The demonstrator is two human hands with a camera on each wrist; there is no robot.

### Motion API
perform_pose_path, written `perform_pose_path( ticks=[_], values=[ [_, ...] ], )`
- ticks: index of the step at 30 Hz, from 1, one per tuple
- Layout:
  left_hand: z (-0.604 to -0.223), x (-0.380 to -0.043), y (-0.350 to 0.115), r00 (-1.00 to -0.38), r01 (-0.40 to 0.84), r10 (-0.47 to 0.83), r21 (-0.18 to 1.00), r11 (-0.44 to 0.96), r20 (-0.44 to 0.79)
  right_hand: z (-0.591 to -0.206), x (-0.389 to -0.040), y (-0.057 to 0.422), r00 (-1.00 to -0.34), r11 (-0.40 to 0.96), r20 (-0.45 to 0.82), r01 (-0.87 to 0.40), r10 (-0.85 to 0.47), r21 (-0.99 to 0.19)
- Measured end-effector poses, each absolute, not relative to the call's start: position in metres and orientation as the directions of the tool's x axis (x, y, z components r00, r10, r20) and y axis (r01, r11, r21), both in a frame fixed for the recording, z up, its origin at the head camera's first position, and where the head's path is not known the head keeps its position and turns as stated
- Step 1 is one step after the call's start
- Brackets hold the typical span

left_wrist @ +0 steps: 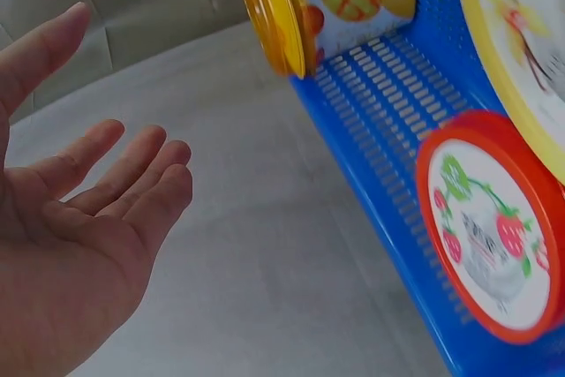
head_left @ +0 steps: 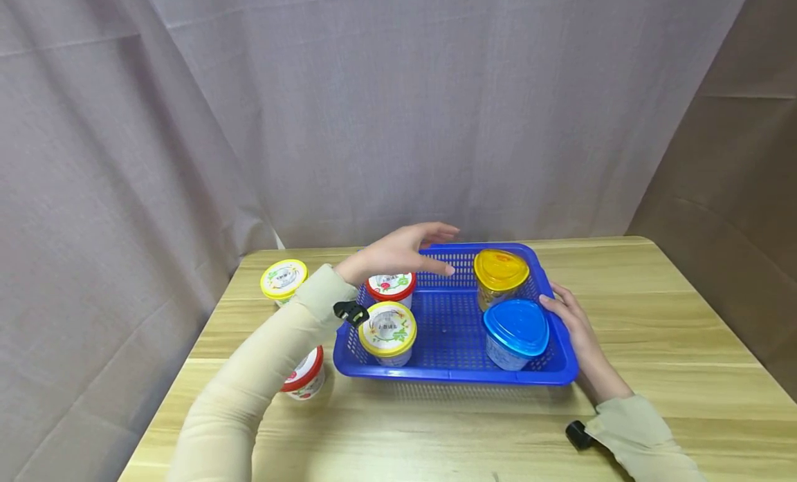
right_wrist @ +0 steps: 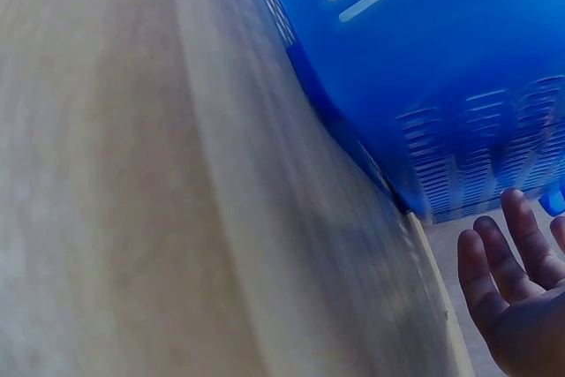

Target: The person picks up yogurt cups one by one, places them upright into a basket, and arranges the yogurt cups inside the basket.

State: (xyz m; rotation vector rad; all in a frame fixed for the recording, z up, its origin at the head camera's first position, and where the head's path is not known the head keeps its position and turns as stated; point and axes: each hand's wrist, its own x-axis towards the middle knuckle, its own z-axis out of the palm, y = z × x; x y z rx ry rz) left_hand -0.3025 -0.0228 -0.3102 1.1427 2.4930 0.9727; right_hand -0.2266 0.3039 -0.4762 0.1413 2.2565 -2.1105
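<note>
My left hand [head_left: 405, 250] hovers above the back left of a blue plastic basket [head_left: 454, 375], fingers spread and nothing in its grasp. Under it, partly covered, is a red-lidded tub [head_left: 391, 284] with strawberries on the lid. A yellow-lidded tub [head_left: 387, 330] stands in front of that one inside the basket. At the basket's right end are a jar with a rounded-triangular amber lid [head_left: 501, 270] and a similar jar with a blue lid [head_left: 517, 328]. My right hand [head_left: 578, 330] is at the basket's right side, fingers fairly straight along the outer wall, thumb by the rim.
Left of the basket, a second yellow-lidded tub [head_left: 284, 279] stands on the wooden table [head_left: 672, 330]. Nearer the front is another red-lidded tub [head_left: 305, 375], partly behind the left sleeve [head_left: 249, 382]. A grey curtain [head_left: 436, 122] hangs behind the table's back edge.
</note>
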Motion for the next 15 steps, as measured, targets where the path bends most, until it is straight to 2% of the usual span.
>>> perform_pose_path(
  ticks=[15],
  values=[
    [-0.303,-0.3,-0.086,-0.754,0.515,0.651,0.697,0.499,0.092,-0.475,-0.228,0.304,-0.996,0.01,-0.084,0.084,0.02,-0.996]
  ],
)
